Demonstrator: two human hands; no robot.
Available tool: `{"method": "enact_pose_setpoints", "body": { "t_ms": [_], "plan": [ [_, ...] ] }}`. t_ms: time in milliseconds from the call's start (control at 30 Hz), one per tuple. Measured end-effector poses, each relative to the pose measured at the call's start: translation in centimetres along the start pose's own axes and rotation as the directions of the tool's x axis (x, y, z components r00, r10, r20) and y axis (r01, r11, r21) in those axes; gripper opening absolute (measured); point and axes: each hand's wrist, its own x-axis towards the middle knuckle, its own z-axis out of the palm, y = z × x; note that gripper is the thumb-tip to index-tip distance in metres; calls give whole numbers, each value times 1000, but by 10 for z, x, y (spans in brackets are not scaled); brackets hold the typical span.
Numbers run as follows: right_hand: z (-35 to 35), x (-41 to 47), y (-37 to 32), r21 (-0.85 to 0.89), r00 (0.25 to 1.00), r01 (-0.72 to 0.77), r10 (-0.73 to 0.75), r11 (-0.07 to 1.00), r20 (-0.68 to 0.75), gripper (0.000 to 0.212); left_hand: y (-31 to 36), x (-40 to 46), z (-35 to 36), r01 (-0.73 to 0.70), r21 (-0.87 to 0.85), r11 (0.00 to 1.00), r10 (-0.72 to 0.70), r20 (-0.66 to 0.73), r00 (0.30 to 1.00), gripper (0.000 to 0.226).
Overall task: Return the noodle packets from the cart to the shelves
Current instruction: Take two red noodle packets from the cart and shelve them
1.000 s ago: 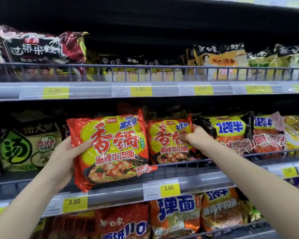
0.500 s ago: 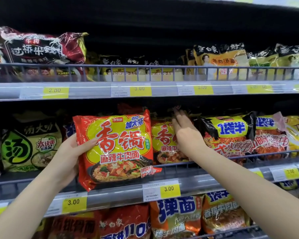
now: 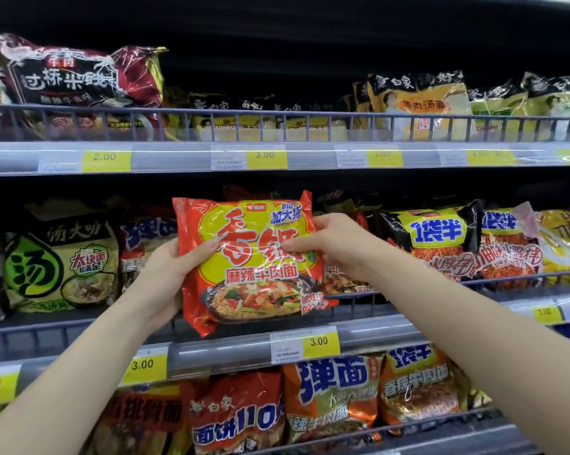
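Observation:
A red and yellow noodle packet (image 3: pixel 254 274) is held upright in front of the middle shelf (image 3: pixel 231 349). My left hand (image 3: pixel 168 274) grips its left edge, thumb on the front. My right hand (image 3: pixel 336 247) pinches its right side near the top. Behind it, a matching red packet (image 3: pixel 339 280) stands on the same shelf, mostly hidden. The cart is out of view.
A wire rail (image 3: pixel 507 280) runs along the middle shelf's front. Black and yellow packets (image 3: pixel 431 234) stand to the right, a green packet (image 3: pixel 60 264) to the left. The upper shelf (image 3: pixel 277 156) and the lower shelf's orange packets (image 3: pixel 332 392) are stocked too.
My left hand carried the red packet to the right, in front of the matching one. My right hand left the shelved packets and took hold of the packet's right side.

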Motion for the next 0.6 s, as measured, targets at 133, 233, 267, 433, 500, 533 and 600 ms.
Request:
{"method": "enact_pose_setpoints", "body": {
  "t_ms": [133,233,267,433,500,533,600],
  "plan": [
    [-18,-2,-5,88,992,50,-39,995,-124,28,-1,-7,7,-59,210,976,36,109,993,70],
    [-36,1,-3,90,953,120,-89,989,-289,31,-7,-23,0,-198,710,676,29,242,970,54],
    [-42,2,0,77,940,136,-104,988,-324,29,-13,-27,-5,-239,814,529,-27,298,954,69],
    [-55,5,17,-44,934,101,-110,994,-341,32,-29,-38,-21,-441,879,182,-48,456,889,94],
    [-56,2,22,-83,946,64,-87,994,-313,35,-27,-39,-21,-455,873,178,-26,466,884,91],
    [-56,1,25,-90,950,46,-72,995,-305,36,-27,-39,-20,-461,870,175,-17,471,882,90],
    [-56,1,28,-80,953,15,-39,997,-301,38,-27,-39,-20,-467,867,175,-11,476,879,90]
  ]
}}
